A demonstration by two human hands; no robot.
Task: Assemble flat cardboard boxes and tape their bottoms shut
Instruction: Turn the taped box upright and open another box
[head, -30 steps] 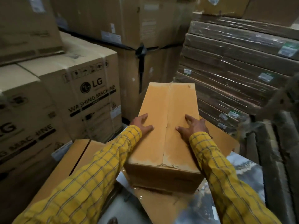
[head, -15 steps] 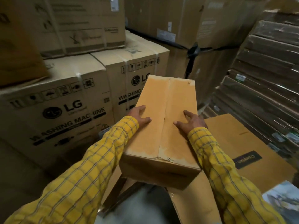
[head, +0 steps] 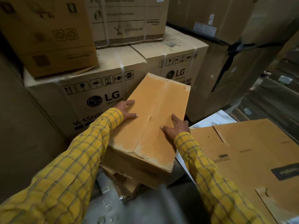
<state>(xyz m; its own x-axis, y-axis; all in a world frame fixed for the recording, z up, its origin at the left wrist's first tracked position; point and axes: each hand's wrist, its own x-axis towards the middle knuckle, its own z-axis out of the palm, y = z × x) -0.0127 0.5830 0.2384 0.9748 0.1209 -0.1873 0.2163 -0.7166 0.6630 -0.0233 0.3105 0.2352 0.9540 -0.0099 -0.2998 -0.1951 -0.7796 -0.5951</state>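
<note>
At far left we see a plain brown carton (head: 48,38) with printed handling symbols, its small print too blurred to read. It sits on a large box (head: 90,94) marked "LG" and "WASHIN", the rest hidden by our sleeve; a second LG box (head: 176,62) stands just beside it, showing "LG" and part of "MACHINE". Our left hand (head: 127,110) lies on the left edge of the assembled cardboard box (head: 153,123), thumb on the top flap and fingers curled over the side. The box is tilted, its two closed flaps meeting in a centre seam between our hands. Our right hand (head: 175,128) lies on the right flap with its fingers wrapped over the right edge. At right lies a flat cardboard sheet (head: 246,156) with a dark label we cannot read.
</note>
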